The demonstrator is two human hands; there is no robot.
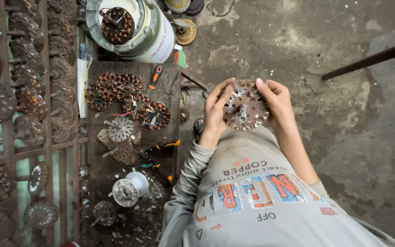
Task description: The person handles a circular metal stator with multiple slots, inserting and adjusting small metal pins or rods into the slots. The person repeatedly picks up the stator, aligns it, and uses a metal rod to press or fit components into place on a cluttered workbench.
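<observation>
I hold a round, rusty slotted metal stator core (244, 106) with a short shaft at its centre, up in front of my chest. My left hand (214, 113) grips its left rim, fingers curled over the top edge. On the right rim sits my right hand (277, 101), with its fingertips at the top. The core's slots look empty of wire.
A dark wooden workbench (168, 98) to my left carries copper-wound stators (129, 97), bare cores, an orange-handled screwdriver (155, 77), pliers (161, 158) and a white spool (131, 186). A rack of several stators (28, 91) stands far left. A fan motor housing (129, 27) sits above. A dark rod (371, 58) crosses the stained concrete floor at the right.
</observation>
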